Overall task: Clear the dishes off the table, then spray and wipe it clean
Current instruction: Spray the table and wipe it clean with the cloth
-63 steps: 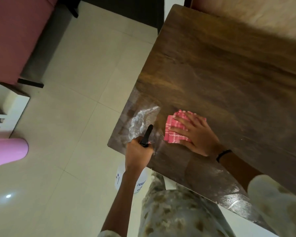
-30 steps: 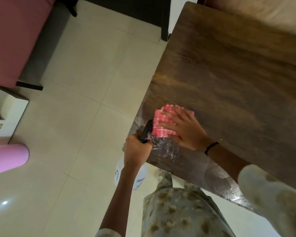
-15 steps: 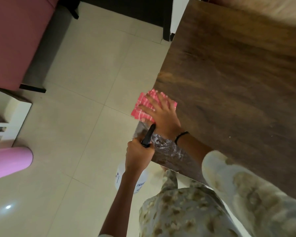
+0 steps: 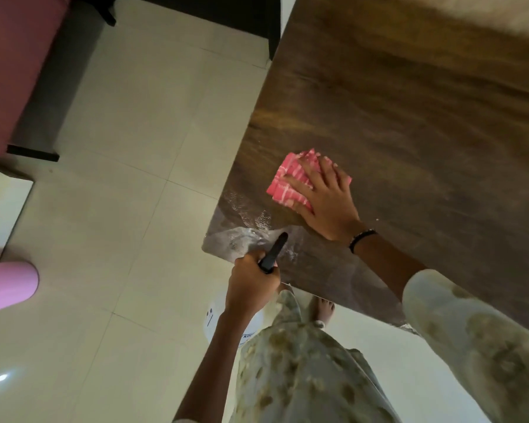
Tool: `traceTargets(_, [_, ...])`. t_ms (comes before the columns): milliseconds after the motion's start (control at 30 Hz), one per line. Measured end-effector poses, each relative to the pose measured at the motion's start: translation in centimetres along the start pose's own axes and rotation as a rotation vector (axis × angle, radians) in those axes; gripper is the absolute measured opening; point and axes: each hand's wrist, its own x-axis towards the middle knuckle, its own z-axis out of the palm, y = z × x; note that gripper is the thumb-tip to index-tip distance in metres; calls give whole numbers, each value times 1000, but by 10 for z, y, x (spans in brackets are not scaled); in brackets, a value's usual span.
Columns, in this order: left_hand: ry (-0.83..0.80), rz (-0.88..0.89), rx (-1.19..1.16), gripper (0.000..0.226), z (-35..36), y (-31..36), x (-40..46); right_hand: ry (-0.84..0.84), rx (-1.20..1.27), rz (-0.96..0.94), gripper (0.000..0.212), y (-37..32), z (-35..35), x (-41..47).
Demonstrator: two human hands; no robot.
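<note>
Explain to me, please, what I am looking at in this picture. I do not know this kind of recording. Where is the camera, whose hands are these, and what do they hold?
There is no machine here. A person wears one wide-angle camera on the head, and it looks forward and down, so you see that person's own two hands from above.

The big brown surface is a wooden table. On it, near the corner, lies a folded pink cloth. The right hand presses flat on this cloth, fingers spread, to wipe the table. A wet shine shows on the corner beside it.

The left hand grips a spray bottle. Its black nozzle sticks up past the fingers, and the white body hangs below the hand, beside the table's edge.

No dishes show on the visible part of the table. Below are the person's patterned clothes and a tiled floor.
</note>
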Motion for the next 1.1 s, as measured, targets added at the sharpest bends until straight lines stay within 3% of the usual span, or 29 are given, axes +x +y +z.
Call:
traceTargets(67, [-53,2,10,20,14,5,-14,-66,-40,-202,53,11,3,-27])
traceTargets(133, [-101,1,11,27,27,9,-29,-92,-72,-283,54,34,1,-46])
traceTargets(233, [-175,25,55,29,48,14,-50,-51,-16,1,56,56,-5,-68])
traceTargets(300, [-225,25,97,19,60,14,-61,-37,20,141,57,60,-6,-80])
traceTargets(367, [-246,1,137,7,69,13,-71,-59,22,138,57,62,-5,-92])
traceTargets(567, [-147,-33,86,11,73,1,-83,-105,15,81,59,66,-5,-116])
traceTargets(800, [-25,-73,48,36,56,-8,-76,-109,54,167,58,31,0,-113])
traceTargets(967, [49,-74,-20,19,47,-23,-69,-43,54,-33,49,-26,12,-111])
traceTargets(1100, [83,-51,-50,28,39,-25,-70,-116,2,-271,51,-16,20,-160])
